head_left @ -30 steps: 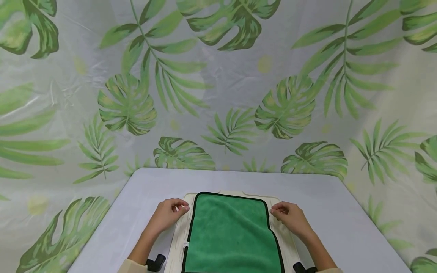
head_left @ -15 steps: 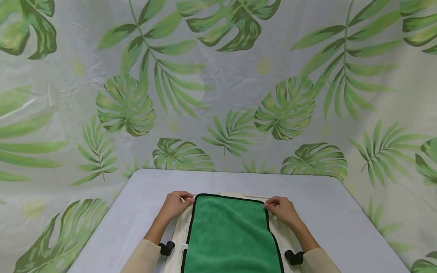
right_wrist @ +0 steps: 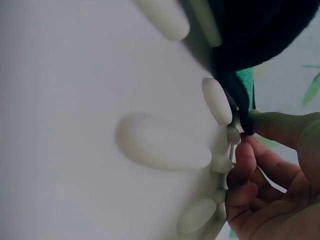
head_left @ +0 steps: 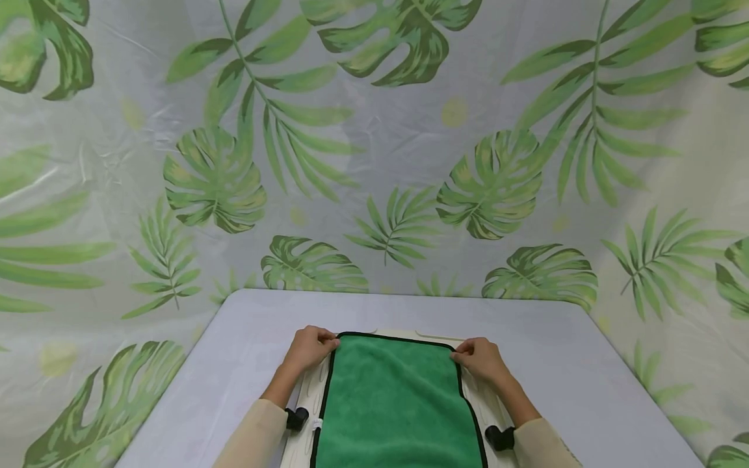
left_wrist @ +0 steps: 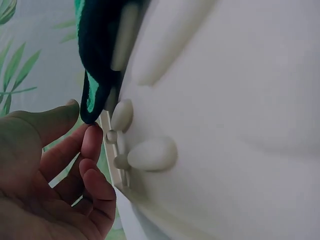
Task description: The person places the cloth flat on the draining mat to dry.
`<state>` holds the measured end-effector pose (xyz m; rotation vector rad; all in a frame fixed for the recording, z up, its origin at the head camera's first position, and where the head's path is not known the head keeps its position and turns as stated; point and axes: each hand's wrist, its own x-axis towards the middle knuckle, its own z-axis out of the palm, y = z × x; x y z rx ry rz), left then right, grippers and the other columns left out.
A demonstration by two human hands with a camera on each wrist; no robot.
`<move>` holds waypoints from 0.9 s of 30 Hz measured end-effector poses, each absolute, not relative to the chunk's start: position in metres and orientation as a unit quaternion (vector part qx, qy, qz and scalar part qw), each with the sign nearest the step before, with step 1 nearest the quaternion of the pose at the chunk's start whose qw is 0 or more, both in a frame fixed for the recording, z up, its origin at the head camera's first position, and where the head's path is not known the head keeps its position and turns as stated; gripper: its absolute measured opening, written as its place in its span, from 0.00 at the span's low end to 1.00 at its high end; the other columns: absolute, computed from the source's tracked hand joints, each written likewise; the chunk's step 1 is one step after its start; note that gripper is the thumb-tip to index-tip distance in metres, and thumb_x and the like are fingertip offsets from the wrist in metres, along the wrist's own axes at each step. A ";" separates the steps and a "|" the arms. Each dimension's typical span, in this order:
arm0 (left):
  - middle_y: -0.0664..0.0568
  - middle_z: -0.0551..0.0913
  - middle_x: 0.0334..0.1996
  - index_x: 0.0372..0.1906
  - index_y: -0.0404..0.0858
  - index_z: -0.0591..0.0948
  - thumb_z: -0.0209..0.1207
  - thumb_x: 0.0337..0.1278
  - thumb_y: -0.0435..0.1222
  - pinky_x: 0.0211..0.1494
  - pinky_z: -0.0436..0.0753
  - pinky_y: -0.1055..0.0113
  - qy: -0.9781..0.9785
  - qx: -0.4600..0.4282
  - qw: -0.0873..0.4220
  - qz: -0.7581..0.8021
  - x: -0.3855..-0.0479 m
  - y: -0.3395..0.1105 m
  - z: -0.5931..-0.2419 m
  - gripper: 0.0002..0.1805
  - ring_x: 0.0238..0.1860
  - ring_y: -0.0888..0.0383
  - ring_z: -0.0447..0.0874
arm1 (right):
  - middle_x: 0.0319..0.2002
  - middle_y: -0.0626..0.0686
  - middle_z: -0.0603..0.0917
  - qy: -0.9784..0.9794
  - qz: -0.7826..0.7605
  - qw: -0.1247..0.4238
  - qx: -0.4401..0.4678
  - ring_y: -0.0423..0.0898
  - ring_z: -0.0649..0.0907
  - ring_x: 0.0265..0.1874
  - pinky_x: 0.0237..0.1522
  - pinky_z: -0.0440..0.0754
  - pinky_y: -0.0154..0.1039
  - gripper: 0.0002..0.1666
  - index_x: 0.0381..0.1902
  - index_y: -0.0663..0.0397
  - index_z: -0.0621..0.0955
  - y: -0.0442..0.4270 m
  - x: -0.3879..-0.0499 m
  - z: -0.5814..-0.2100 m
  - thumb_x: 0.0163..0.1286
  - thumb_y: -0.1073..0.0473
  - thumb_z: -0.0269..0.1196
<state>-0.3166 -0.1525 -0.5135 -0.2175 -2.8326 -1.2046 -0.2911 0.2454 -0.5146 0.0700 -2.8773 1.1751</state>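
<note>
A green towel [head_left: 398, 403] with black edging lies spread over a cream board [head_left: 301, 435] with raised oval bumps. At the towel's far left corner my left hand [head_left: 312, 348] pinches the edging. The left wrist view shows that corner of the towel [left_wrist: 91, 107] between the thumb and the fingertips of my left hand [left_wrist: 65, 165]. My right hand [head_left: 481, 357] pinches the far right corner. Close up in the right wrist view, the dark edging [right_wrist: 245, 112] sits between the thumb and index finger of my right hand [right_wrist: 275, 175].
The board rests on a table with a white cover [head_left: 269, 312]. A leaf-printed curtain [head_left: 374, 149] hangs behind the table. Black wrist devices, on the left [head_left: 297, 419] and right [head_left: 499, 438], sit over the board's sides. A small white tag [head_left: 318, 424] shows on the towel's left edge.
Both hands have moved forward and inward from beside the towel's edges to its far corners, and now pinch them. The towel lies nearly as before.
</note>
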 end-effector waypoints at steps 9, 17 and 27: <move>0.50 0.90 0.36 0.40 0.39 0.92 0.67 0.66 0.42 0.46 0.85 0.53 -0.923 -0.047 0.049 -0.378 -0.322 -0.151 -0.514 0.10 0.41 0.51 0.87 | 0.29 0.52 0.86 -0.929 0.369 0.031 0.031 0.44 0.79 0.26 0.28 0.76 0.40 0.07 0.36 0.61 0.87 0.245 -0.298 -0.516 0.71 0.61 0.67; 0.51 0.90 0.33 0.37 0.40 0.91 0.67 0.66 0.42 0.41 0.84 0.57 -0.920 -0.047 0.053 -0.385 -0.325 -0.151 -0.516 0.09 0.37 0.54 0.87 | 0.29 0.52 0.87 -0.930 0.364 0.040 0.025 0.44 0.80 0.27 0.29 0.77 0.40 0.08 0.36 0.61 0.88 0.248 -0.307 -0.516 0.71 0.61 0.66; 0.51 0.90 0.33 0.37 0.39 0.92 0.67 0.66 0.40 0.38 0.83 0.60 -0.917 -0.043 0.056 -0.393 -0.327 -0.152 -0.521 0.09 0.35 0.56 0.86 | 0.32 0.55 0.88 -0.929 0.368 0.041 0.032 0.44 0.80 0.27 0.29 0.76 0.39 0.10 0.37 0.62 0.88 0.251 -0.313 -0.518 0.73 0.61 0.63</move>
